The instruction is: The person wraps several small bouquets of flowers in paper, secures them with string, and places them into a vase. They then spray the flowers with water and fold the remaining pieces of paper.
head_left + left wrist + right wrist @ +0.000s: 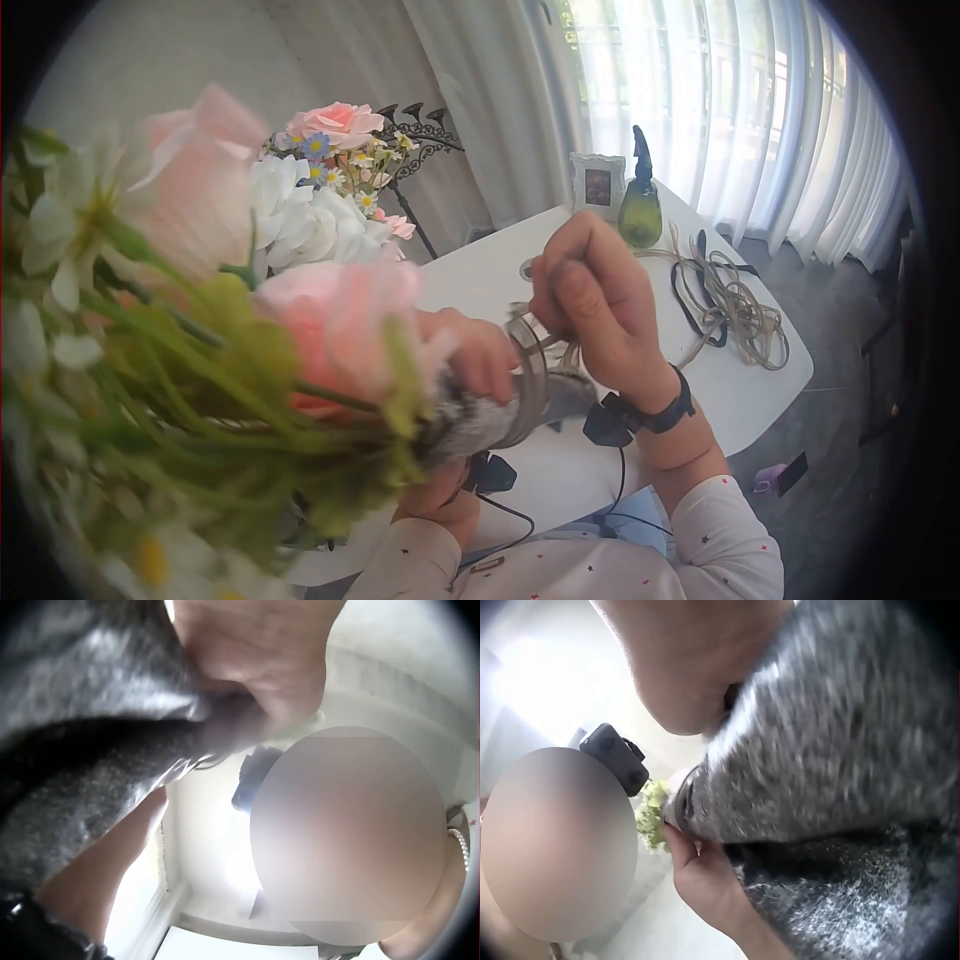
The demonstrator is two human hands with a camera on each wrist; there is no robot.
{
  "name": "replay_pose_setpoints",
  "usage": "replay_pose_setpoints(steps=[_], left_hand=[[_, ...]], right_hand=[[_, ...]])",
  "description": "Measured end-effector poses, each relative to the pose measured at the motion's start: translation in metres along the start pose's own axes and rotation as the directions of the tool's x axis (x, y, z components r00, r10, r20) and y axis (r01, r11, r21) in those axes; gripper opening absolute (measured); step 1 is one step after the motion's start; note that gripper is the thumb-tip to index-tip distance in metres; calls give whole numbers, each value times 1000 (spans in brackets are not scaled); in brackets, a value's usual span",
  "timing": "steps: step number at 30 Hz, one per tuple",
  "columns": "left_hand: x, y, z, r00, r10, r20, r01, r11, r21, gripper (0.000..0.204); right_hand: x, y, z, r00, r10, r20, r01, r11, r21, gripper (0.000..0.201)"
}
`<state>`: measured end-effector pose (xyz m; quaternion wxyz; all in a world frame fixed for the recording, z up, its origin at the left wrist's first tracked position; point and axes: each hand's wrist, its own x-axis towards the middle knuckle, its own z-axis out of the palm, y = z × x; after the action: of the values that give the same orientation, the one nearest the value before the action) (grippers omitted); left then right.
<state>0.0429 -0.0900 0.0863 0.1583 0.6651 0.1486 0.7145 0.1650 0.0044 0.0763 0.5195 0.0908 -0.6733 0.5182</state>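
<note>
A large bouquet (340,320) of pink roses, white blooms and green leaves lies sideways across the left of the head view. Around its stem end is a grey, shiny, speckled wrap (840,727), which fills much of both wrist views. My left hand (470,350) grips the bouquet at this wrap, partly hidden behind flowers. A pale translucent ribbon (528,372) circles the wrapped end. Beside it, my right hand (600,310) has curled fingers with the thumb pressed over them, pinching the ribbon; the pinched part is hidden inside the fingers.
On the white table (720,390) lie a loose coil of pale ribbon (745,320) and a black cord. Behind stand a green bottle (641,215) with a dark top and a small white picture frame (598,182). A purple object (770,480) is on the floor.
</note>
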Motion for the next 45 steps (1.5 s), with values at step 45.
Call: replay_pose_setpoints(steps=[45], left_hand=[[12,3,-8,789,105,-605,-79,994,71,54]], right_hand=[[9,-17,-60,956,41,-291,-218,766,-605,14]])
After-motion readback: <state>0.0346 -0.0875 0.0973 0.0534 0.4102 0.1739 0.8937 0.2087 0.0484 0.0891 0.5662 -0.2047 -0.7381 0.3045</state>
